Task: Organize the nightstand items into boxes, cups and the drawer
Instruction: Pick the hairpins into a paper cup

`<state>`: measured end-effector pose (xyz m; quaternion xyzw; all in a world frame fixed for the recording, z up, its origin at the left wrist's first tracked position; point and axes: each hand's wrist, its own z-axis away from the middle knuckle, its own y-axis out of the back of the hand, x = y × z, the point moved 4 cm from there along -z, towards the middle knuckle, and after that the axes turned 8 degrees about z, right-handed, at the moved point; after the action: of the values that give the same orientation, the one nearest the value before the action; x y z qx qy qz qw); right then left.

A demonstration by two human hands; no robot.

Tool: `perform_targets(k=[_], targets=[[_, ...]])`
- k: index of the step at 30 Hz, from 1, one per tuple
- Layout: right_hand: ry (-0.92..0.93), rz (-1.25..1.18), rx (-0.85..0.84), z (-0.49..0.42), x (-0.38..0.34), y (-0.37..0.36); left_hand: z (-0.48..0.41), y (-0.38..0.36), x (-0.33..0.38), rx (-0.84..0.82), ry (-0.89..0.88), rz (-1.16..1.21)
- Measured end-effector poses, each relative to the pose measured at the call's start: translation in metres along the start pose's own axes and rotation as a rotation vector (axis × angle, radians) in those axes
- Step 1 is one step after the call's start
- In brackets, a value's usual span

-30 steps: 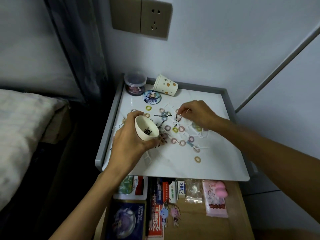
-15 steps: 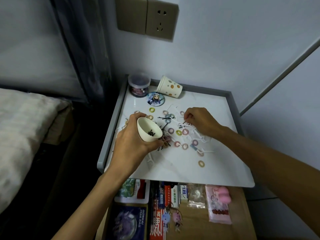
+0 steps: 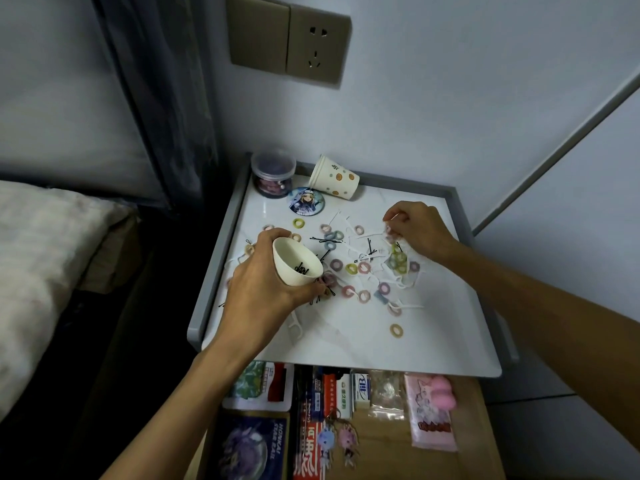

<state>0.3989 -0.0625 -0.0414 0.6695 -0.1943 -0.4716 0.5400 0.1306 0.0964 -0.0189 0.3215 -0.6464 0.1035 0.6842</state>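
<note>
The left hand (image 3: 263,289) grips a tilted white cup (image 3: 298,263) above the left side of the nightstand (image 3: 346,341). The right hand (image 3: 415,233) hovers far right, fingertips (image 3: 389,220) pinched together above scattered hair ties (image 3: 363,267); whether they hold anything is unclear.

The nightstand top (image 3: 346,344) holds hair ties (image 3: 396,330), pins (image 3: 325,240), badge (image 3: 306,201), jar (image 3: 273,174), tipped cup (image 3: 335,177).

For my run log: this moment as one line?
left hand: holds white cup, hairpins inside | right hand: pinches small item near hair ties | drawer: open
</note>
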Motion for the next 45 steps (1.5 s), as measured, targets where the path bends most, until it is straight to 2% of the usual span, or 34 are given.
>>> perform_targets(k=[3,5,8,10,19,27,33,40,42,45], targets=[[0.075,0.164,0.029,-0.001,0.006,0.000,0.000,0.000,0.000,-0.004,0.008,0.003],[0.206,0.241,0.026,0.002,-0.001,-0.001,0.000,0.000,0.001,-0.008,0.005,0.003],[0.412,0.379,-0.103,0.011,-0.019,-0.012,0.000,0.000,0.001,0.000,-0.006,-0.011],[0.474,0.465,-0.170,0.012,-0.021,-0.021,0.000,0.000,0.000,0.001,-0.010,-0.015],[0.467,0.510,-0.232,0.012,-0.014,-0.025,-0.001,-0.002,-0.003,-0.011,-0.009,-0.021],[0.615,0.630,-0.231,0.016,-0.021,-0.030,0.000,-0.004,-0.005,-0.020,-0.010,-0.021],[0.496,0.732,-0.175,0.012,-0.016,-0.032,-0.003,-0.004,-0.006,-0.027,-0.005,-0.005],[0.502,0.813,-0.121,0.002,-0.013,-0.013,-0.003,-0.004,-0.006,-0.029,-0.004,0.005],[0.553,0.925,-0.143,-0.001,-0.011,-0.008,-0.004,-0.004,-0.005,-0.027,-0.005,0.008],[0.417,1.111,-0.179,-0.002,-0.007,0.003,-0.008,0.000,-0.006,-0.011,0.003,0.005]])
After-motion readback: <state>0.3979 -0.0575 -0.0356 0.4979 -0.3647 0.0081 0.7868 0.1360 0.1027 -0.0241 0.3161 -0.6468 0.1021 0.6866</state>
